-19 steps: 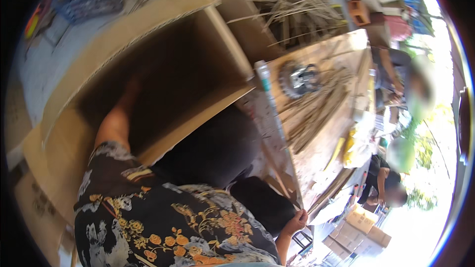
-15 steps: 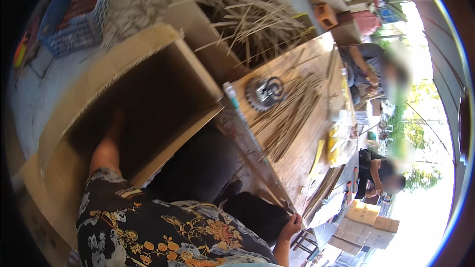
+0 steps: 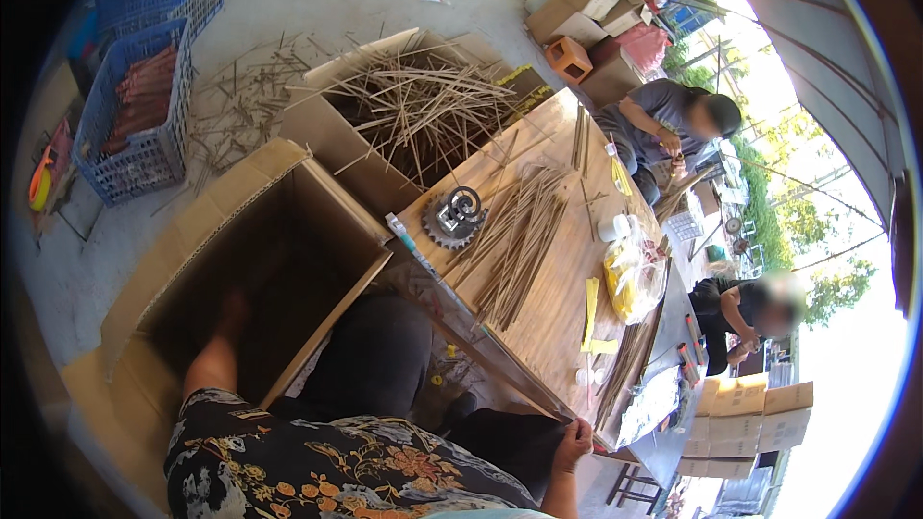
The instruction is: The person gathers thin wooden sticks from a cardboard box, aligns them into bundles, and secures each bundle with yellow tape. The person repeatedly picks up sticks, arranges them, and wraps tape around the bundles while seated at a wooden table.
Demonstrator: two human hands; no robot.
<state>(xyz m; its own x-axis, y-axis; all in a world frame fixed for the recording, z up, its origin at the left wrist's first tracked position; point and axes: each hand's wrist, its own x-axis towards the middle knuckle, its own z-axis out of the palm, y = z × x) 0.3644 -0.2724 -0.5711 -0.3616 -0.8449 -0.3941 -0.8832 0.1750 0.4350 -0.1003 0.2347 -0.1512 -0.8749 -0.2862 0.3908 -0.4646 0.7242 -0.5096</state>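
Observation:
My left arm reaches down into a large open cardboard box [image 3: 213, 210] beside my leg. The left hand [image 3: 232, 312] is deep in the box's shadow, so its fingers cannot be made out. At the near corner of the wooden table [image 3: 543, 332], my right hand [image 3: 574, 442] is closed, fingers bent at the edge; what they grip is too small to tell. Thin brown sticks [image 3: 524, 240] lie bunched on the tabletop. Next to them sits a toothed metal wheel [image 3: 454, 218] with a black coiled part on top.
Beyond the table's left end stands a carton [image 3: 332, 149] heaped with loose sticks [image 3: 423, 111]. A blue crate [image 3: 130, 168] is at far left. The table also bears yellow strips [image 3: 590, 312] and a plastic bag [image 3: 635, 274]. Two people [image 3: 639, 125] work across it, near stacked cartons [image 3: 750, 413].
My view has tilted and shifted, so more floor and both people show. The left hand is still inside the box; the right remains closed at the table corner.

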